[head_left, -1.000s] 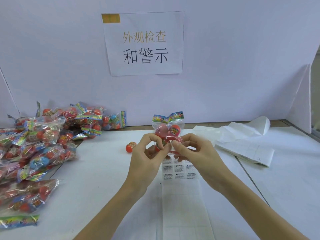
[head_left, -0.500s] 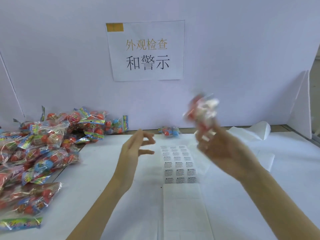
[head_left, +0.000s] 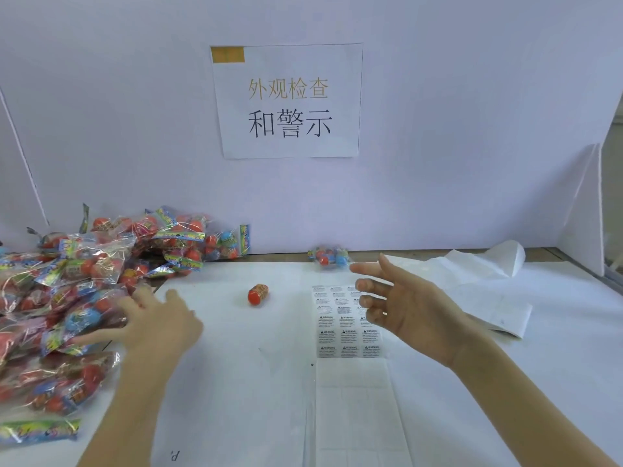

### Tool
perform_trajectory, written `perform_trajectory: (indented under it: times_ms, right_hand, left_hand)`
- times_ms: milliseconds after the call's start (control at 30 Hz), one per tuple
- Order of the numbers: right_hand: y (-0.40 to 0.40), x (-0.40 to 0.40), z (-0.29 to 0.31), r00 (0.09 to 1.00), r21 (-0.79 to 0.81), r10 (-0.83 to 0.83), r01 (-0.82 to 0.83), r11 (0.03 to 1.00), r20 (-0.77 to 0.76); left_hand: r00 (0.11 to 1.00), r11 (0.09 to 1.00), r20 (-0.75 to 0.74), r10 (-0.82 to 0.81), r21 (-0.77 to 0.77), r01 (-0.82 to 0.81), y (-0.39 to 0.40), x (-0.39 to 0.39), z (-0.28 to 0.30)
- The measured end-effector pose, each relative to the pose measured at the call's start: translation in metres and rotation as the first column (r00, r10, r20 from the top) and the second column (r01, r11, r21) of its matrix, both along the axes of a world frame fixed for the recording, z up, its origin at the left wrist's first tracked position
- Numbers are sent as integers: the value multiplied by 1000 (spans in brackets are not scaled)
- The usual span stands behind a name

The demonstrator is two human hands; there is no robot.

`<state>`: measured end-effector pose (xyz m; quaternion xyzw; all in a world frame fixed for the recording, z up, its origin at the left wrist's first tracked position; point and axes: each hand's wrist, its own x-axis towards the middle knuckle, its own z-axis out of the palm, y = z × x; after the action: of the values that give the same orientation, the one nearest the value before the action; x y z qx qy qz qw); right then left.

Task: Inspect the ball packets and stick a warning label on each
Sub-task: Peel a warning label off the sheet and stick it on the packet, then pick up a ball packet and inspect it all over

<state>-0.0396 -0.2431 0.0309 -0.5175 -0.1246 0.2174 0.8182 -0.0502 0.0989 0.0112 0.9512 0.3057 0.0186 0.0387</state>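
Observation:
A heap of clear ball packets [head_left: 67,291] with red and blue balls fills the table's left side. My left hand [head_left: 158,321] reaches into the heap's right edge, fingers spread and touching a packet. My right hand [head_left: 401,301] hovers open and empty above the sheet of warning labels [head_left: 340,332], covering its right columns. One packet [head_left: 328,256] lies alone by the back wall. A loose red ball [head_left: 258,294] sits on the table between my hands.
Used white backing sheets [head_left: 472,281] lie at the right, one curled up at the back. A white wall with a printed sign [head_left: 288,101] closes the back, and a white side panel [head_left: 583,214] stands at the right.
My right hand carried the labelled packet up and to the right, and now it is empty and open. My left hand moved left from the labels to the heap.

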Motion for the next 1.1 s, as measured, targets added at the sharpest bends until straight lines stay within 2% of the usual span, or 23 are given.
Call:
perform_trajectory:
  times_ms: [33, 100, 233, 367, 467, 500, 567, 600, 667, 733, 800, 867, 900, 1000, 1067, 1100]
  right_hand:
    - [1, 0, 0, 1000, -6, -10, 10, 1000, -8]
    - [4, 0, 1, 1000, -7, -20, 20, 1000, -20]
    - [4, -1, -2, 999, -28, -31, 30, 999, -37]
    - [5, -3, -3, 998, -52, -36, 34, 998, -42]
    - [6, -4, -3, 998, -64, -36, 33, 997, -49]
    - [6, -4, -3, 998, -71, -42, 38, 997, -56]
    - [7, -6, -2, 996, -79, -55, 50, 996, -65]
    - [7, -7, -2, 996, -80, -59, 53, 995, -68]
    - [7, -7, -1, 996, -78, -63, 57, 995, -70]
    - [7, -7, -1, 996, -84, -62, 56, 995, -69]
    - [7, -7, -1, 996, -93, -62, 56, 994, -70]
    - [8, -6, -3, 995, -97, -68, 61, 993, -72]
    - [7, -6, -3, 995, -99, -72, 65, 993, -73]
    - [6, -3, -5, 994, -114, -85, 76, 991, -74]
    - [7, -3, -7, 993, -135, -92, 81, 988, -78]
    - [7, -2, -8, 993, -146, -93, 82, 986, -74]
  left_hand:
    - [998, 998, -49, 29, -57, -32, 12, -2, 0]
    - [998, 999, -63, 29, -25, -30, 21, -1, -3]
    - [996, 995, 8, -88, 54, 88, 9, 7, -10]
    - [983, 981, 106, -147, 141, 131, 4, 10, -18]
    - [965, 985, 201, -168, 71, 157, 5, 15, -24]
    - [954, 980, 235, -189, 113, 167, 6, 15, -24]
    - [938, 971, 292, -189, 195, 135, 10, 17, -28]
    - [941, 978, 302, -152, 185, 99, 11, 16, -31]
    - [955, 988, 278, -101, 145, 62, 9, 16, -39]
    - [942, 989, 317, -115, 129, 77, 9, 18, -44]
    - [963, 979, 232, -139, 176, 99, 9, 20, -41]
    - [944, 967, 260, -205, 203, 155, 12, 25, -37]
    - [915, 967, 324, -241, 157, 199, 12, 27, -37]
    - [750, 926, 598, -283, -34, 376, 0, 33, -36]
    - [643, 808, 722, -258, -203, 553, -22, 29, -30]
    - [621, 728, 748, -233, -289, 621, -35, 26, -27]
